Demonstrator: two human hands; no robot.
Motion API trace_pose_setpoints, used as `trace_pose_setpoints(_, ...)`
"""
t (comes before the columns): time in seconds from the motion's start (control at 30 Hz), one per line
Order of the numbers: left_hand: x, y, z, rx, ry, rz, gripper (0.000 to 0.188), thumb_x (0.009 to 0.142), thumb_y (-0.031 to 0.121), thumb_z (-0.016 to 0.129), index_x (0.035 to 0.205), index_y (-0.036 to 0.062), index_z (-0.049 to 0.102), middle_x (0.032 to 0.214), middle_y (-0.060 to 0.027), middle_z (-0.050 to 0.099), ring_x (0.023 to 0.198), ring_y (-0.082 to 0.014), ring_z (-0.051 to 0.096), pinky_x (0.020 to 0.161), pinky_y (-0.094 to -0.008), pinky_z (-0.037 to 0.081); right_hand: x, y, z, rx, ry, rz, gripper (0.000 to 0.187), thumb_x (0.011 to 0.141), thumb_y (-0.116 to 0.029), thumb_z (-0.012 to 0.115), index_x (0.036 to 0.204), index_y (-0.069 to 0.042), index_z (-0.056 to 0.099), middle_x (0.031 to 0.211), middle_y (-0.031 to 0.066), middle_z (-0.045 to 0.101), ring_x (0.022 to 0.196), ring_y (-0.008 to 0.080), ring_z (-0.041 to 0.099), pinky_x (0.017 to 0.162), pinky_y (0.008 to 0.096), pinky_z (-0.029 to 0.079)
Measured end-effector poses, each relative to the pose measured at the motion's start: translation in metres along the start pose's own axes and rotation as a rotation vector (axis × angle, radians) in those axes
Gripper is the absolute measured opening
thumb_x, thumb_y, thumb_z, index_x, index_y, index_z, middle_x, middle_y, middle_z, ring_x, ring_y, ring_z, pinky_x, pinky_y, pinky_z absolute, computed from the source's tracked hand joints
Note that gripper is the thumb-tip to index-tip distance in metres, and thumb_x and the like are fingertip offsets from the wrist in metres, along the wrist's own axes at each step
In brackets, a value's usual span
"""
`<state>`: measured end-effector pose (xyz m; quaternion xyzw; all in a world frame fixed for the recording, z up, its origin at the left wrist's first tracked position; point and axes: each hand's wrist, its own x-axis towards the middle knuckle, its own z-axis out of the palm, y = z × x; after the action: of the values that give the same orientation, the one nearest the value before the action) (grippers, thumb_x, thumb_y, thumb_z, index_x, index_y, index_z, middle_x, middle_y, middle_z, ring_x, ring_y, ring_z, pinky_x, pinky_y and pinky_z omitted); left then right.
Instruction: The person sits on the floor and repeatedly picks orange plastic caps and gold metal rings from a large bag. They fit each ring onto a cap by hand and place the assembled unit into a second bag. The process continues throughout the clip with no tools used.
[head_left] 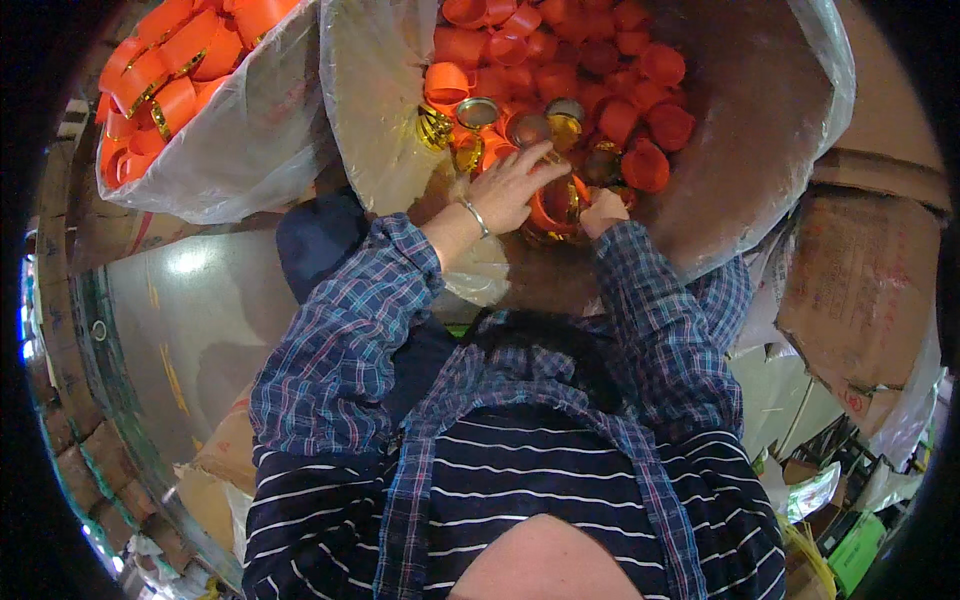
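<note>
Both hands are down in a large carton lined with clear plastic (370, 110), over a pile of small orange plastic cups (645, 165). My left hand (508, 190), with a bracelet at the wrist, stretches its fingers out across the near part of the pile, beside one orange cup with gold trim (550, 215). Against the right side of that cup, my right hand (605, 210) has its fingers curled in and appears to grip its rim. Round metal-rimmed discs (477, 112) and a bunch of shiny gold strips (433, 128) lie among the cups just beyond my left hand.
At the upper left, a second plastic-lined container (225, 160) is heaped with orange pieces with gold edging (150, 80). Torn brown cardboard (855, 280) stands at the right. A grey metal surface (200, 310) lies to the left. A green box (857, 553) sits at the lower right.
</note>
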<state>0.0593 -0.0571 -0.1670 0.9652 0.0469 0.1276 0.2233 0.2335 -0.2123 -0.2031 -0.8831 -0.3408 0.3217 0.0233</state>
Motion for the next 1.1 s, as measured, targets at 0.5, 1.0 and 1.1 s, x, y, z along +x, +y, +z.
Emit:
trace_pose_setpoints(0.5, -0.04, 0.018, -0.003, -0.231, -0.256, -0.39, 0.051, 0.066, 0.04, 0.086, 0.095, 0.0008, 0.072, 0.122, -0.0224, 0.054, 0.119, -0.0407, 0.05, 0.103, -0.0438, 0.042, -0.021, -0.013, 0.017, 0.772, -0.059, -0.171, 0.034, 0.095, -0.03, 0.056, 0.107, -0.001, 0.068, 0.088, 0.012, 0.071, 0.064, 0.0138, 0.066, 0.052, 0.0298, 0.048)
trace_pose_setpoints(1.0, -0.057, 0.028, 0.028, -0.325, -0.274, -0.594, 0.035, 0.081, 0.035, 0.075, 0.091, 0.0021, 0.069, 0.148, -0.0289, 0.038, 0.134, -0.0444, 0.04, 0.111, -0.0473, 0.034, 0.007, 0.026, 0.072, 1.323, 0.368, 0.125, 0.04, 0.1, -0.021, 0.056, 0.134, 0.0, 0.054, 0.09, 0.0136, 0.064, 0.065, 0.0232, 0.05, 0.061, 0.043, 0.045)
trace_pose_setpoints(1.1, -0.069, 0.027, 0.033, -0.248, -0.332, -0.472, 0.04, 0.084, 0.045, 0.067, 0.102, 0.0094, 0.071, 0.149, -0.0237, 0.038, 0.13, -0.0461, 0.043, 0.109, -0.0477, 0.038, 0.038, 0.085, 0.101, 1.31, 0.438, 0.288, 0.039, 0.097, -0.028, 0.058, 0.125, 0.0, 0.059, 0.097, 0.0152, 0.067, 0.075, 0.0275, 0.059, 0.066, 0.0428, 0.049)
